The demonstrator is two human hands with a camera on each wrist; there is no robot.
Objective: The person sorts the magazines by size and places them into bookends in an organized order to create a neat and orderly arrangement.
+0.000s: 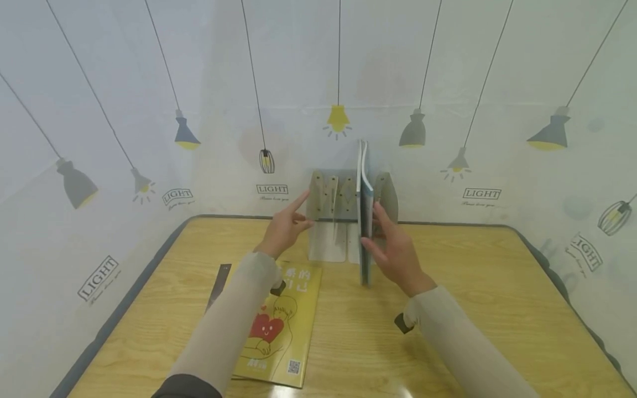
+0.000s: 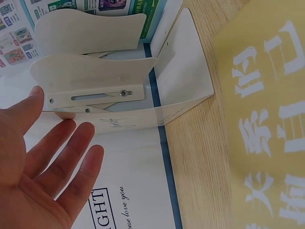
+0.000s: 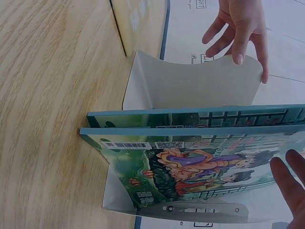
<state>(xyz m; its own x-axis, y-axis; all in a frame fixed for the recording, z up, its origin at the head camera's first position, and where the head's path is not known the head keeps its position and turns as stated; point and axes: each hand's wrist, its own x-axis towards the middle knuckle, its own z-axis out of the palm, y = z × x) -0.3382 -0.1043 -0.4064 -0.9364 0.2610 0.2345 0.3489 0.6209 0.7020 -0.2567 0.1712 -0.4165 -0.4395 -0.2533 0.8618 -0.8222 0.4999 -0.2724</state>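
A white metal desktop book rack point(image 1: 327, 243) with curved upright dividers stands at the table's back edge. My left hand point(image 1: 285, 229) is at its left end panel point(image 3: 205, 78), fingertips touching the panel's edge, the other fingers point(image 2: 86, 164) spread loosely. Two thin picture books point(image 1: 365, 221) with green-blue covers stand upright side by side in the rack, right of its middle. Beside them, my right hand point(image 1: 398, 251) touches the right-hand book's illustrated cover point(image 3: 190, 167) with extended fingers point(image 3: 288, 183); its palm is mostly cut off in the right wrist view.
A yellow book point(image 1: 283, 326) with a red heart drawing lies flat on the wooden table point(image 1: 348, 342), partly under the left forearm. A dark strip point(image 1: 219, 282) shows beneath it. Behind the rack rises a white covering point(image 1: 298, 55) printed with hanging lamps.
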